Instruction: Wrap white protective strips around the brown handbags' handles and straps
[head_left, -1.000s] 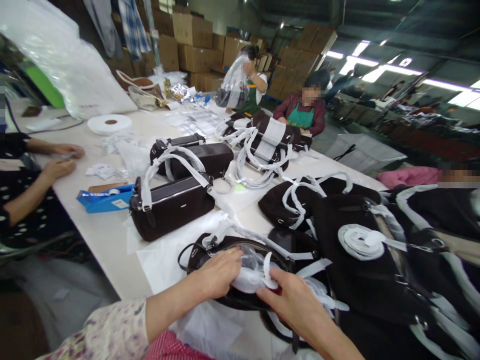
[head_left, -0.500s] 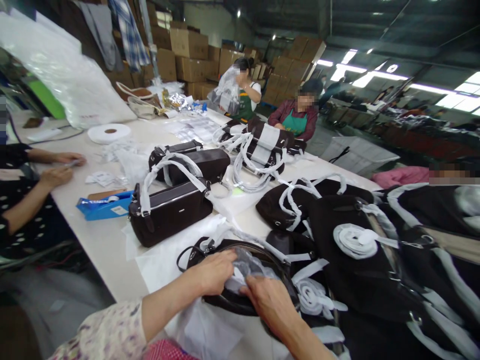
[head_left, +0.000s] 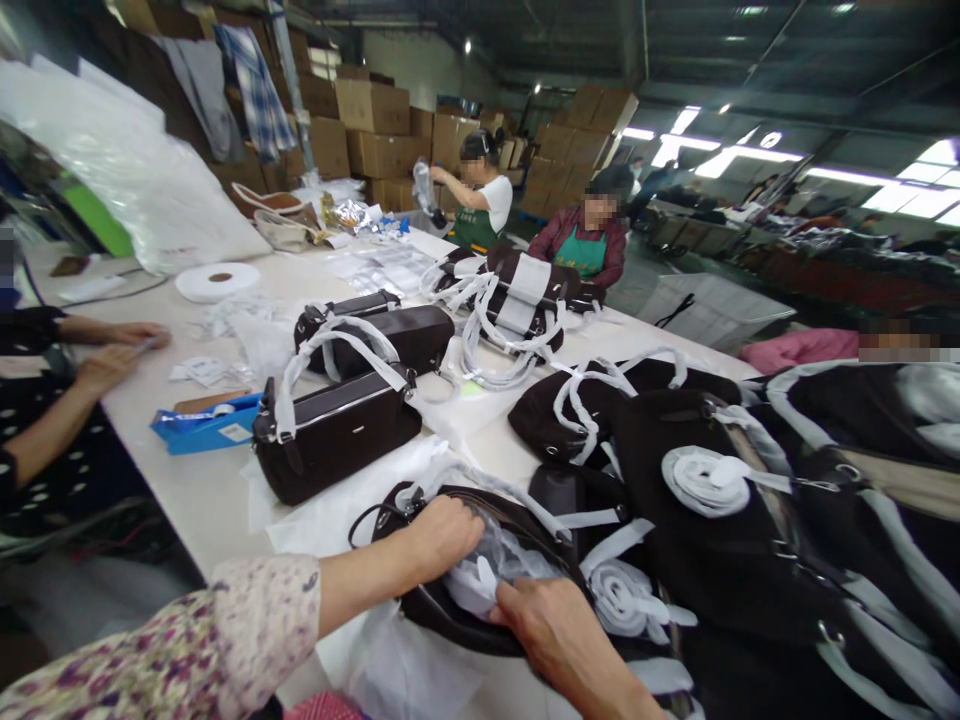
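A dark brown handbag (head_left: 457,625) lies open in front of me, its strap wrapped in white paper. Clear crumpled plastic (head_left: 517,555) fills its opening, with a white strip on top. My left hand (head_left: 448,535) is closed at the far left of the opening, its fingers curled over the plastic. At the near rim my right hand (head_left: 544,610) is closed, thumb pressed beside the plastic; its other fingertips are partly hidden inside. White tissue sheets (head_left: 405,660) lie under the handbag. Close to my right hand is a coil of white wrapped strap (head_left: 622,595).
Two finished-looking brown handbags (head_left: 337,440) stand beyond, near a blue box (head_left: 206,425). More dark bags (head_left: 720,570) pile up on the right. A white tape roll (head_left: 217,282) lies farther left. A co-worker's hands (head_left: 112,360) are at the left edge; other people sit across the table (head_left: 172,510).
My left hand has curled tighter and shifted slightly right at the plastic. My right hand stays near the rim, a little lower. Across the table, a person has lowered the plastic they hold.
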